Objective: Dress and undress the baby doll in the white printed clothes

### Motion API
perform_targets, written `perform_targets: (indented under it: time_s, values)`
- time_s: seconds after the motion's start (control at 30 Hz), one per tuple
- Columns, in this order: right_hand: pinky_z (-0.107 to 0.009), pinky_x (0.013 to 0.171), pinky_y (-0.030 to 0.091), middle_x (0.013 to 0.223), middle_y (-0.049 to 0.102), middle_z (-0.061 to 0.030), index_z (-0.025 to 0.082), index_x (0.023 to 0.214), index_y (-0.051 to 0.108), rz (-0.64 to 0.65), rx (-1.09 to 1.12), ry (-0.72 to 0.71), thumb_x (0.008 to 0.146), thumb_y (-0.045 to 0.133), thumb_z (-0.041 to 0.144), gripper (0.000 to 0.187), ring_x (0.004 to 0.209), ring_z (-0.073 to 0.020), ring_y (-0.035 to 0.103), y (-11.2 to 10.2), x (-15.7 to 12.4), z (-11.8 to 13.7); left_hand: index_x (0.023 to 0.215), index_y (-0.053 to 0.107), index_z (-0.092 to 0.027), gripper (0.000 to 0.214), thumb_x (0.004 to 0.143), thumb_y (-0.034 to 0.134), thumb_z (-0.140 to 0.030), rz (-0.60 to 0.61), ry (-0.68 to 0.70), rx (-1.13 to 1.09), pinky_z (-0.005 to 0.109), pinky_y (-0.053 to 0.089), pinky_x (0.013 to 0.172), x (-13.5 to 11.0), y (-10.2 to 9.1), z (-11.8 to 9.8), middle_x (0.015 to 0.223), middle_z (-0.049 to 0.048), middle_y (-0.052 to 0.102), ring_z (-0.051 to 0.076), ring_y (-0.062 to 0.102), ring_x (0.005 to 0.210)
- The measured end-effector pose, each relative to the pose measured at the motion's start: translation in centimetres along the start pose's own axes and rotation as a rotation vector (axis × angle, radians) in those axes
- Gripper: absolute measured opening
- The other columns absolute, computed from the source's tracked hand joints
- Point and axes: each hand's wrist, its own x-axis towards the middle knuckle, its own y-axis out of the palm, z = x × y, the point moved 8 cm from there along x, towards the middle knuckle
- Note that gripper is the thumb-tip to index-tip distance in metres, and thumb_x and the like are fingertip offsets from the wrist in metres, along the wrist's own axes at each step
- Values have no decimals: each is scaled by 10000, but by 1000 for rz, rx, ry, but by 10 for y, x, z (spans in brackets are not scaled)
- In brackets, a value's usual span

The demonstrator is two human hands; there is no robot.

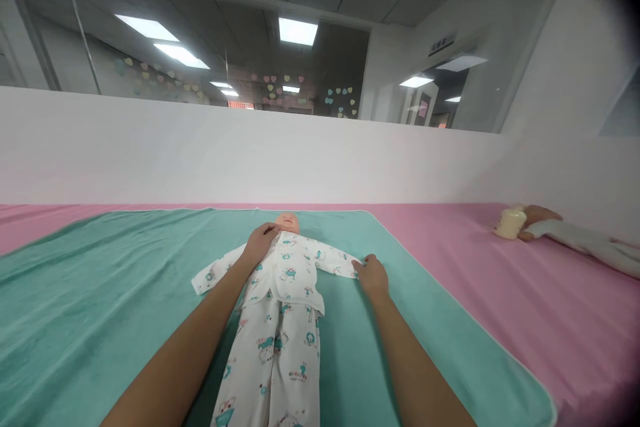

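Observation:
A baby doll (287,221) lies on its back on a teal blanket (100,293), dressed in a white printed pajama top (293,270) and trousers (280,360). My left hand (260,242) rests on the doll's shoulder by the collar, fingers curled onto the cloth. My right hand (373,273) pinches the end of the doll's outstretched sleeve (337,261) on the right.
The blanket lies on a pink sheet (500,307) that runs to a white wall. At the far right another person's hand (537,217) holds a cream baby bottle (510,222) on the sheet.

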Motion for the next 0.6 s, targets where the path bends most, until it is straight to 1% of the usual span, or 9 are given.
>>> perform_targets:
  time_s: [0.07, 0.17, 0.23, 0.37, 0.43, 0.5, 0.53, 0.6]
  values:
    - [-283, 608, 366, 851, 603, -95, 163, 960, 545, 20, 43, 6, 769, 471, 453, 355, 768, -223, 564, 1, 1, -2, 1049, 597, -206, 380, 808, 402, -425, 1, 38, 19, 326, 379, 944, -6, 0, -3, 1157, 51, 581, 210, 512, 1077]
    - [-262, 582, 349, 801, 612, -47, 201, 916, 560, 19, 135, -7, 751, 479, 431, 294, 713, -195, 558, 3, 3, -3, 1107, 581, -258, 376, 847, 365, -424, 86, 166, 65, 316, 291, 1035, -20, 4, -8, 1291, 15, 481, 187, 413, 1202]
    - [-254, 587, 353, 807, 609, -27, 215, 924, 557, -11, 200, -19, 746, 465, 402, 274, 717, -180, 555, 4, 5, -2, 1109, 575, -270, 378, 871, 329, -431, 115, 221, 93, 318, 280, 1047, -29, 3, -8, 1298, 3, 476, 176, 404, 1211]
    - [-248, 645, 398, 876, 612, -19, 213, 958, 555, -55, 335, -64, 738, 428, 355, 292, 776, -167, 562, 5, 9, -1, 1134, 546, -245, 393, 887, 301, -427, 60, 263, 191, 317, 320, 1021, -43, -9, 2, 1262, 20, 506, 168, 436, 1176]
    - [-243, 689, 418, 940, 615, -20, 208, 980, 558, -44, 398, -112, 731, 424, 337, 310, 822, -161, 567, 6, 12, 1, 1128, 550, -244, 400, 891, 285, -427, 8, 277, 311, 331, 323, 1012, -50, -20, 12, 1242, 24, 521, 177, 444, 1161]
    - [-242, 716, 429, 993, 615, -25, 201, 1007, 559, -20, 441, -161, 725, 425, 322, 334, 835, -156, 569, 7, 15, 4, 1117, 558, -255, 406, 887, 282, -444, -38, 253, 467, 356, 318, 1001, -59, -34, 26, 1243, 25, 518, 200, 434, 1165]
    - [-246, 721, 432, 1012, 614, -27, 198, 1024, 558, -5, 453, -182, 721, 429, 315, 350, 822, -154, 569, 7, 17, 5, 1129, 552, -266, 411, 883, 282, -455, -36, 225, 540, 363, 321, 988, -63, -42, 35, 1255, 25, 507, 213, 427, 1171]
    - [-257, 731, 435, 1048, 610, -31, 195, 1073, 547, 26, 460, -215, 708, 443, 297, 393, 786, -148, 559, 7, 22, 6, 1215, 485, -291, 441, 876, 272, -475, 16, 141, 639, 358, 348, 940, -71, -58, 57, 1283, 29, 480, 231, 434, 1163]
